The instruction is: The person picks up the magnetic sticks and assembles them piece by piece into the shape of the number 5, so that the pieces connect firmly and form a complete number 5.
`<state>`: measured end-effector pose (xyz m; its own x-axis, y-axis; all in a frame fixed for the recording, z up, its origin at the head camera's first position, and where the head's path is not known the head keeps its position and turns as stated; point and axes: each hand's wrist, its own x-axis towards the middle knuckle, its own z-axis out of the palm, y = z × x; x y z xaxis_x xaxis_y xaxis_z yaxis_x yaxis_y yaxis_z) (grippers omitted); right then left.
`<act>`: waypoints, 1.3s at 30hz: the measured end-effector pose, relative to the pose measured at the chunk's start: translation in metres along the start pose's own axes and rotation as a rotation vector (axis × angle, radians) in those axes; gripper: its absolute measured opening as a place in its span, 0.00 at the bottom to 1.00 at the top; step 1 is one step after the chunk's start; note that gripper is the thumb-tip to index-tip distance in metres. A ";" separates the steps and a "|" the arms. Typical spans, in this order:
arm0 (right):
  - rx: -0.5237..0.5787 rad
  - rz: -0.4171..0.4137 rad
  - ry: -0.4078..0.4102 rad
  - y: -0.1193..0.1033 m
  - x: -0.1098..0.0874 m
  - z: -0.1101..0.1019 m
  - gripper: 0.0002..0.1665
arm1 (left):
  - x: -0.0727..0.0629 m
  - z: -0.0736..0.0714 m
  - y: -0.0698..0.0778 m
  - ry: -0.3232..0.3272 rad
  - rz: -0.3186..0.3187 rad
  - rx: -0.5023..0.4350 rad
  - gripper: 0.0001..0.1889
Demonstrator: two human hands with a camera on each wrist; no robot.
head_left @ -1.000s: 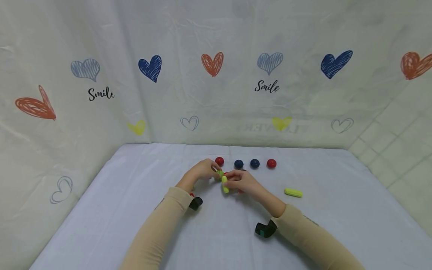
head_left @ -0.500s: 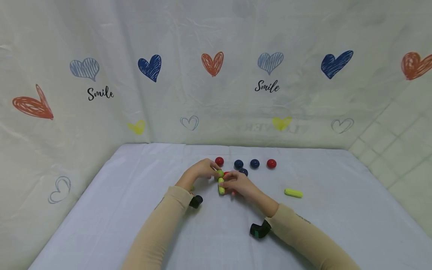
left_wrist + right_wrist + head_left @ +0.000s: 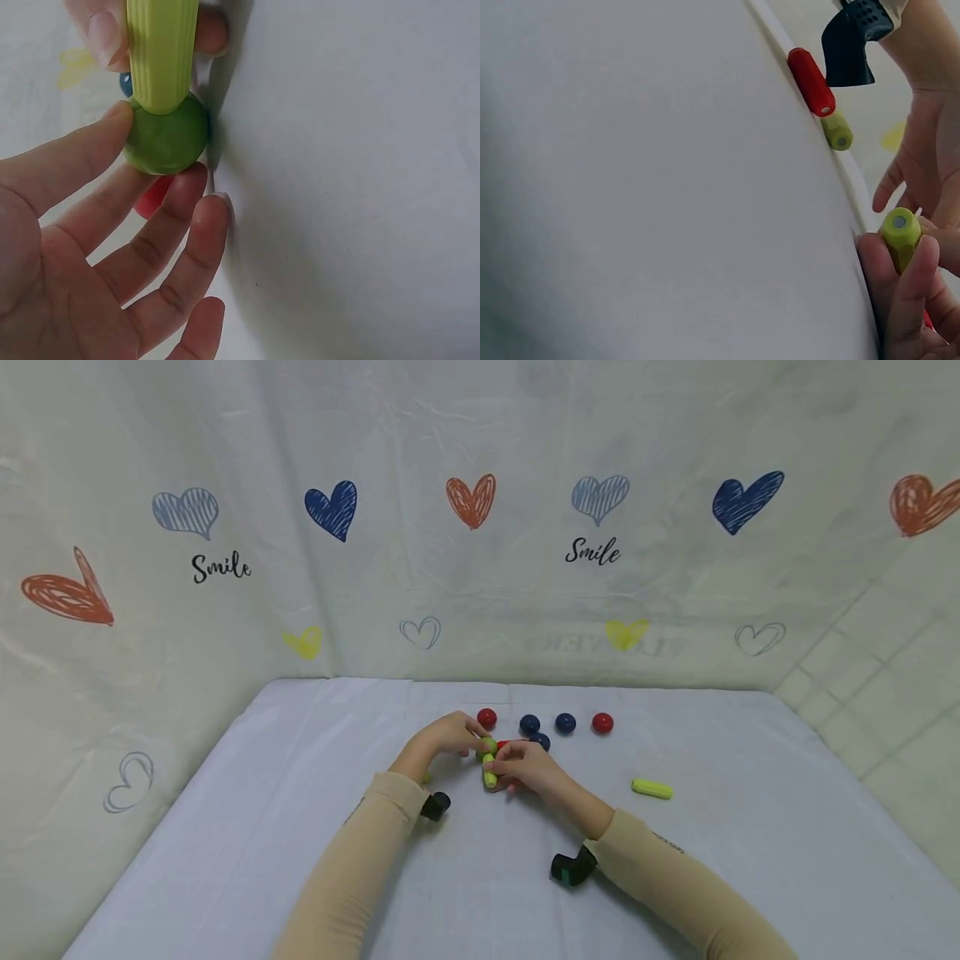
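My left hand (image 3: 452,735) pinches a green ball (image 3: 165,146) between thumb and fingertips, low over the white-covered table. My right hand (image 3: 534,766) grips a yellow-green ribbed magnetic stick (image 3: 490,774) between thumb and fingers. In the left wrist view the far end of the stick overlaps the side of the ball. A small metal disc shows on the stick's other end in the right wrist view. Red pieces lie close behind both hands, partly hidden by the fingers.
Beyond the hands are a red ball (image 3: 487,719), several navy balls (image 3: 566,723) and another red ball (image 3: 602,722). A second yellow-green stick (image 3: 652,788) lies at the right. By the left forearm lie a red stick (image 3: 811,82) and a green stick (image 3: 838,133).
My right hand has moved a little left, bringing the stick from beside the green ball to its near side. A navy ball behind that hand is uncovered. The left hand has barely moved.
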<state>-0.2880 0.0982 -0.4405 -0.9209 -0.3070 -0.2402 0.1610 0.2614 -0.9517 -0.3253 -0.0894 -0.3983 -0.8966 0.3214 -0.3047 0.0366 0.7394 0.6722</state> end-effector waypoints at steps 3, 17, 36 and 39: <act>0.008 0.007 -0.014 -0.002 -0.001 0.001 0.09 | -0.003 -0.002 0.000 -0.009 0.022 0.006 0.16; -0.389 -0.214 -0.090 -0.021 -0.007 -0.034 0.09 | -0.001 0.002 -0.003 0.003 0.011 -0.012 0.16; -0.655 -0.103 0.204 -0.005 0.003 -0.114 0.31 | 0.001 0.001 -0.004 -0.010 0.023 -0.013 0.17; -0.664 -0.084 0.197 -0.005 0.004 -0.117 0.30 | 0.001 0.000 -0.004 -0.005 0.025 -0.008 0.17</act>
<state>-0.3343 0.2025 -0.4147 -0.9780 -0.1956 -0.0725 -0.1067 0.7678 -0.6318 -0.3263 -0.0919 -0.4011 -0.8930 0.3429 -0.2914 0.0555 0.7266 0.6849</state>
